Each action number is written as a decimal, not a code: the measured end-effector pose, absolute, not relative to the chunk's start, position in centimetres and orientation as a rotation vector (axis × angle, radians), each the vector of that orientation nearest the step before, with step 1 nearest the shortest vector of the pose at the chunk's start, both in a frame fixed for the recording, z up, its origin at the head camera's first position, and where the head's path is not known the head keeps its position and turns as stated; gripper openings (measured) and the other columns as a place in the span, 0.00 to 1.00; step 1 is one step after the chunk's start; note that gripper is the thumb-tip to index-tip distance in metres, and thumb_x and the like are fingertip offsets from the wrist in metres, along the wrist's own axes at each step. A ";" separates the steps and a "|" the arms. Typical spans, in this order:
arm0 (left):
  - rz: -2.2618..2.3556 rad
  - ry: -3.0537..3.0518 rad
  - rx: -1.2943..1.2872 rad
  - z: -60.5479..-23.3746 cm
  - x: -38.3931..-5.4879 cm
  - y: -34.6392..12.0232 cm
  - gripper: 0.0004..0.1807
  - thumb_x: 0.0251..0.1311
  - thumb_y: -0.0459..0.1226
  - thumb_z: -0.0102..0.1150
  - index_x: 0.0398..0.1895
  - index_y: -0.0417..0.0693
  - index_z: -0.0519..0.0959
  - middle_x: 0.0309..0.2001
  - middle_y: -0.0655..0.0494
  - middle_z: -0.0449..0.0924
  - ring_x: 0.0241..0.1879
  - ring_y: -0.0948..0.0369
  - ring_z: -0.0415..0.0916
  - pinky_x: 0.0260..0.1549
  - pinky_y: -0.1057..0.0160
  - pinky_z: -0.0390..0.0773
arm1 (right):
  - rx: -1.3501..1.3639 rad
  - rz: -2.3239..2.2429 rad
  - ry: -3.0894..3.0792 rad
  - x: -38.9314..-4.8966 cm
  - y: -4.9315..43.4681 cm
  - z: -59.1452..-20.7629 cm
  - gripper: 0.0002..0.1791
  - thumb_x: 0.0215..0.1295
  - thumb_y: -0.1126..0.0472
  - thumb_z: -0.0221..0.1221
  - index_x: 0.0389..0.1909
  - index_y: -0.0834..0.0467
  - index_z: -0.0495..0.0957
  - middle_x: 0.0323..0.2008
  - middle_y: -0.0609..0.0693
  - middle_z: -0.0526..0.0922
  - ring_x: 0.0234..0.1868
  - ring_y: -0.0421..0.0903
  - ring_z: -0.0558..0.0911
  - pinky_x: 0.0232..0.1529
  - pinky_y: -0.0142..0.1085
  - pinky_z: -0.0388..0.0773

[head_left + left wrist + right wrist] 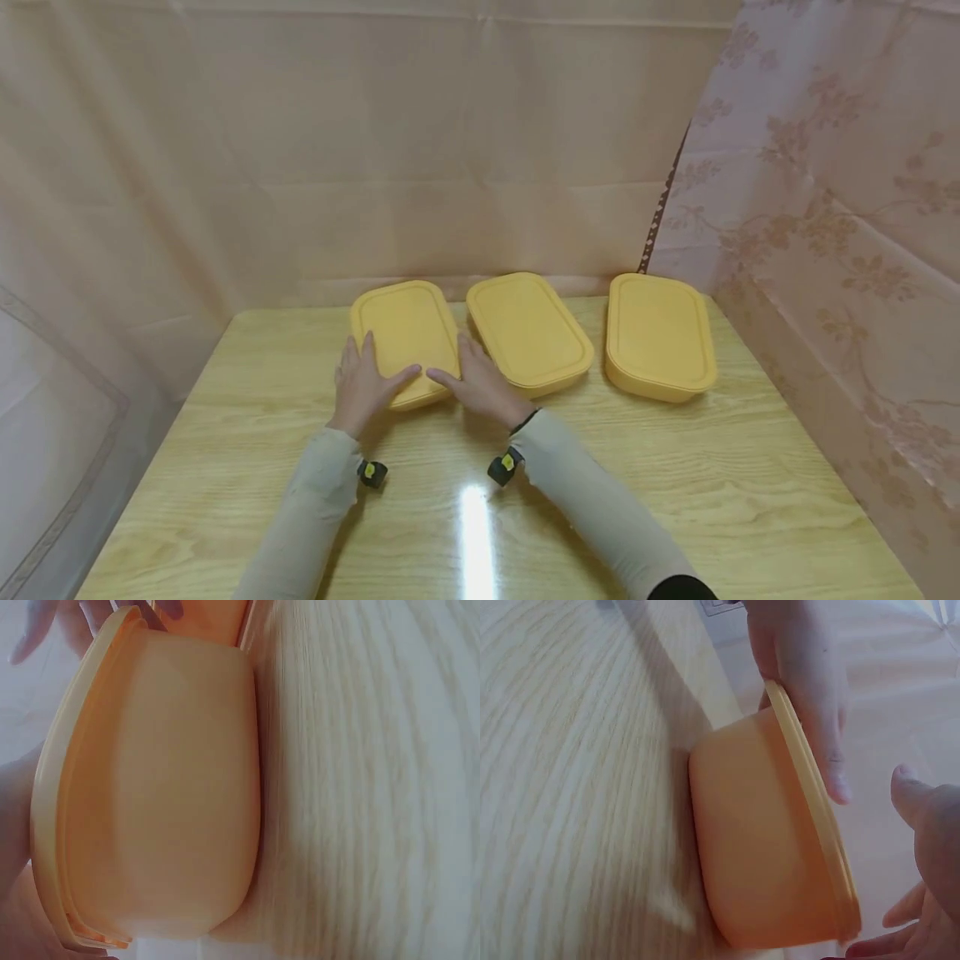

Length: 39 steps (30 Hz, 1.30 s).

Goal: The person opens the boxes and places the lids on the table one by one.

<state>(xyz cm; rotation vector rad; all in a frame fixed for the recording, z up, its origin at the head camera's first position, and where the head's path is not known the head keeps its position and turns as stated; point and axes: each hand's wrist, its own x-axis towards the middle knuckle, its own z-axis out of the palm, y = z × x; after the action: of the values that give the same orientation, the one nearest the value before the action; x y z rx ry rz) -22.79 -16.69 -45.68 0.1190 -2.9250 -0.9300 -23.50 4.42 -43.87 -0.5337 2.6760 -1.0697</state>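
Sits on desk (217,475) between left hand (363,390) and right hand (486,386) as leftmost lidded yellow box (408,321) | shows released grip, both hands, fingers straight | should handle light, stiff, slightly slippery (contents hidden) | calls for hold beneath lid rim (51,772), opposite sides

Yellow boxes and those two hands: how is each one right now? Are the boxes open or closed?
Left box: closed, between the hands.
Middle box: closed, beside the right hand.
Right box: closed, no hand on it.
Left hand: at the left box's edge, thumb over its top.
Right hand: fingers spread, at the left box's other edge.
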 end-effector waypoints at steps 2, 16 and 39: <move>-0.970 -2.909 0.134 -45.8 -22.8 -16.7 0.64 0.51 0.69 0.58 0.77 0.39 0.41 0.76 0.29 0.34 0.76 0.36 0.36 0.70 0.31 0.43 | -0.500 -1.071 2.683 -23.6 4.1 -44.1 0.54 0.67 0.31 0.46 0.77 0.64 0.36 0.78 0.62 0.39 0.77 0.58 0.49 0.75 0.51 0.53; -1.061 -2.877 0.234 -46.4 -22.5 -17.0 0.68 0.50 0.72 0.55 0.77 0.35 0.36 0.76 0.31 0.36 0.75 0.36 0.39 0.71 0.36 0.47 | -0.431 -1.276 2.710 -24.3 3.6 -45.6 0.43 0.70 0.45 0.54 0.74 0.65 0.50 0.70 0.63 0.64 0.69 0.57 0.67 0.69 0.50 0.66; -1.263 -2.838 0.291 -46.8 -22.5 -17.3 0.61 0.59 0.60 0.57 0.77 0.38 0.31 0.75 0.29 0.42 0.73 0.35 0.47 0.71 0.39 0.54 | -0.274 -1.399 2.681 -25.4 3.1 -47.8 0.27 0.72 0.49 0.50 0.60 0.67 0.65 0.40 0.57 0.81 0.37 0.46 0.79 0.41 0.40 0.79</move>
<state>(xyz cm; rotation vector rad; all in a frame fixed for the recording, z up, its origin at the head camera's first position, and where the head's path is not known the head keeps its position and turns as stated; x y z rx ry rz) -22.47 -17.30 -46.80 0.2910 -2.8378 -1.2628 -25.40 3.11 -47.77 -0.2741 2.6808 -1.3988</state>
